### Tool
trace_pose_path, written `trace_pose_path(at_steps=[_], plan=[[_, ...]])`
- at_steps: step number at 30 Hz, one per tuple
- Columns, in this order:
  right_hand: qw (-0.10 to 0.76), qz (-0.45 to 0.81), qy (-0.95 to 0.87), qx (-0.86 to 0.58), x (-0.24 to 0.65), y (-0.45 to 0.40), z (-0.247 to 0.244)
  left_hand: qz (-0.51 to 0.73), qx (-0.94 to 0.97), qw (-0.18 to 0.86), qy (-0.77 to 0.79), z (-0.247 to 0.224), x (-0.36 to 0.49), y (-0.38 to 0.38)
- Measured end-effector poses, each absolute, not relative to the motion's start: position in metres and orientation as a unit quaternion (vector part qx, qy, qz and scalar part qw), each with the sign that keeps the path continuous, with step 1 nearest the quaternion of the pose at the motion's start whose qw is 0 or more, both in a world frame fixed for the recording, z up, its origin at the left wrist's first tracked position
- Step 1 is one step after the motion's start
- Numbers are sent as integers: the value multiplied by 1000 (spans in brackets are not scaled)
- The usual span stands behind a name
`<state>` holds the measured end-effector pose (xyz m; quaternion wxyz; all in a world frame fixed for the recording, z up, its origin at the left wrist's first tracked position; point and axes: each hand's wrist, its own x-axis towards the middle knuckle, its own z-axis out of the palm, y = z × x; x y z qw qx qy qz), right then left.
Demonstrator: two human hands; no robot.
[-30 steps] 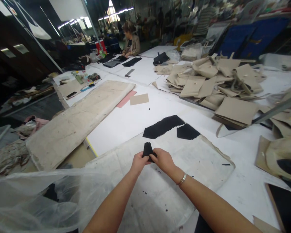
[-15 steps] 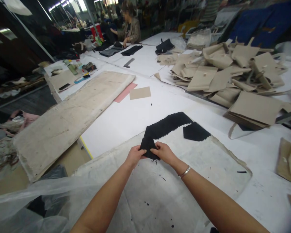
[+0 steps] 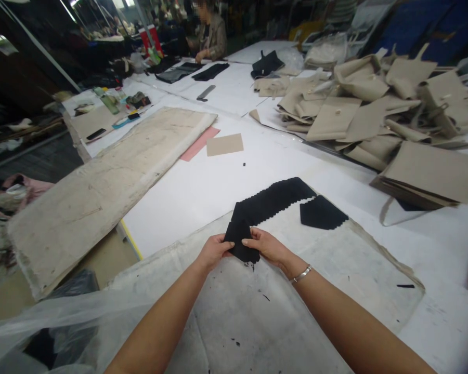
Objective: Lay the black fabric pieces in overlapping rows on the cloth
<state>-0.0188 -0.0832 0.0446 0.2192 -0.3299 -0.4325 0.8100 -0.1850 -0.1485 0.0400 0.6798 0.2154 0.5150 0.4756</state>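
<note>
A small black fabric piece (image 3: 241, 241) is held between my two hands over the near board. My left hand (image 3: 214, 250) pinches its left side, thumb on top. On its right side my right hand (image 3: 268, 245) grips it, also with the thumb on top; a silver bracelet is on that wrist. Just beyond, a row of overlapping black pieces (image 3: 275, 200) with zigzag edges lies on the board and table. Another black piece (image 3: 323, 212) rests to the right of the row. The fingertips under the held piece are hidden.
A long pale board (image 3: 109, 192) lies at the left, beside a beige rectangle (image 3: 225, 145). Beige fabric pieces are heaped (image 3: 359, 111) at the right, near a beige stack (image 3: 432, 169). A person (image 3: 212, 34) stands at the far table edge.
The view has shifted slightly, so the heap and long board sit farther outward. Both hands still hold the black piece, whose lower edge now reaches slightly lower.
</note>
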Motion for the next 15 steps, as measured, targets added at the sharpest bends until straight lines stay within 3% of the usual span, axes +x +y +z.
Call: trace_pose_path(at_steps=[7,15], plan=[[256,763,-451,-386,-19,-78,39,485,200,667,530,48,-178,-140],[231,650,-566,-452,-25,-68,35,433,270,610,606,44,-177,-131]])
